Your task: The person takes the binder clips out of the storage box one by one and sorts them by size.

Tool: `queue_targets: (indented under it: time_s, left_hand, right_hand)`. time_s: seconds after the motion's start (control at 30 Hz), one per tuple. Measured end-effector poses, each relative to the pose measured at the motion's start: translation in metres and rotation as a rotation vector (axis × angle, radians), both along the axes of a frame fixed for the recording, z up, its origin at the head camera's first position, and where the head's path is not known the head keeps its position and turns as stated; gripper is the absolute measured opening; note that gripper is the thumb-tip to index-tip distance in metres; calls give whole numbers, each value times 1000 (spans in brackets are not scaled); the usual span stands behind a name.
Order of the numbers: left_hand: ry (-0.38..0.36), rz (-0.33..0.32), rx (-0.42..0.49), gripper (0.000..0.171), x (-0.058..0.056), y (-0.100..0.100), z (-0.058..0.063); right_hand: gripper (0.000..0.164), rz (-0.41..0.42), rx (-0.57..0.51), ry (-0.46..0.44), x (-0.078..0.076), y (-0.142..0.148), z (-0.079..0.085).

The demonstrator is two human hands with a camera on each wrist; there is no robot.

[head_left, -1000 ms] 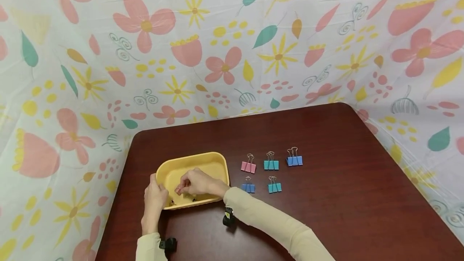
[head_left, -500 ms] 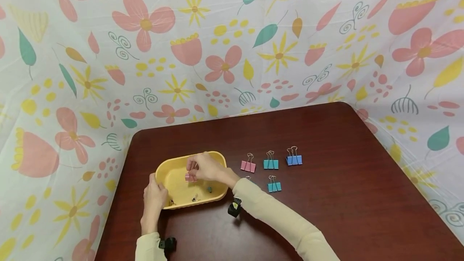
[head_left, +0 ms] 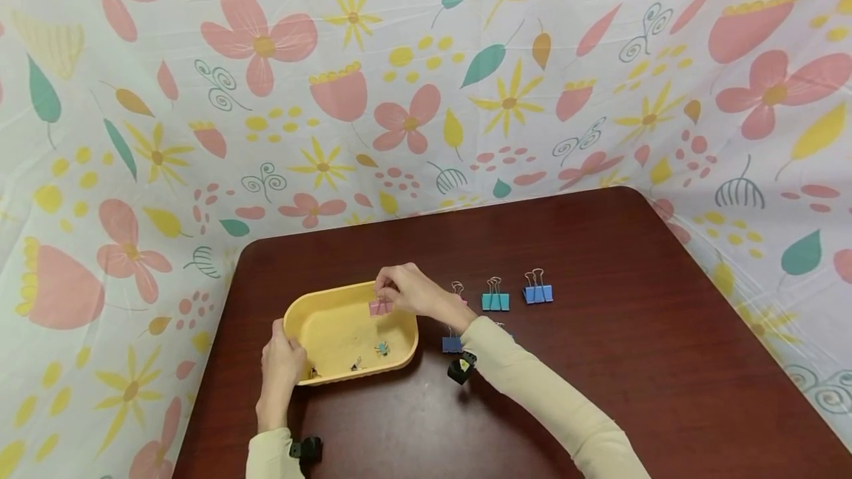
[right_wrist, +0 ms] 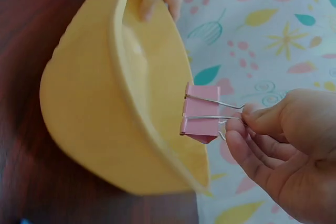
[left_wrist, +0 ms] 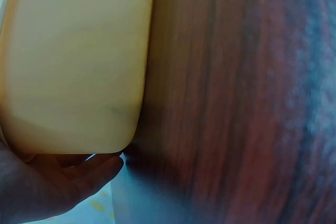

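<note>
A yellow plastic basin [head_left: 326,320] sits on the table, tilted toward me. My left hand [head_left: 279,364] grips its left end, thumb over the rim and fingers along the outside. Over the basin's far right part, my right hand [head_left: 413,288] pinches a pink binder clip [head_left: 379,308] by its wire handles. The right wrist view shows that pink binder clip [right_wrist: 202,109] hanging from the thumb and fingertips. Inside the basin lie a small teal clip [head_left: 382,349], a dark clip [head_left: 356,365] and another small dark item [head_left: 313,372] near the left hand.
Right of the basin stand binder clips in two rows: a teal one [head_left: 495,301], a blue one [head_left: 538,294], a dark blue one [head_left: 452,344]. My right forearm partly hides a pink clip [head_left: 458,289] and a teal one. Floral cloth [head_left: 399,58] hangs behind the table [head_left: 599,361].
My right hand has lifted the pink binder clip from the basin's floor and moved right with it, toward the right rim. The left hand keeps its grip on the basin.
</note>
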State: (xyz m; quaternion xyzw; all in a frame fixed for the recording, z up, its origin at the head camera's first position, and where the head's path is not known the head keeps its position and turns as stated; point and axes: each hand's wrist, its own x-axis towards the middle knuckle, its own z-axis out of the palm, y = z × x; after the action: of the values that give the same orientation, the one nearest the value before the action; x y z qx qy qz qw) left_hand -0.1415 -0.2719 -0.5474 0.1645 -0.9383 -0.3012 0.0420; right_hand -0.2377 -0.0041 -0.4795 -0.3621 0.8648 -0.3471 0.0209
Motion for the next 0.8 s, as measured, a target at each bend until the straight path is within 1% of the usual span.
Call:
queue_targets:
  time_s: [0.17, 0.47, 0.67, 0.8]
  left_hand:
    - [1, 0, -11, 38, 0, -1, -1]
    - [11, -15, -4, 39, -1, 0, -1]
    - [8, -24, 4, 38, -1, 0, 1]
    - [-5, -18, 0, 38, 0, 0, 1]
  right_hand:
    - [9, -15, 12, 17, -2, 13, 3]
    - [10, -56, -15, 17, -8, 40, 4]
    - [9, -78, -33, -14, -13, 61, 4]
    - [9, -84, -39, -57, -15, 78, 2]
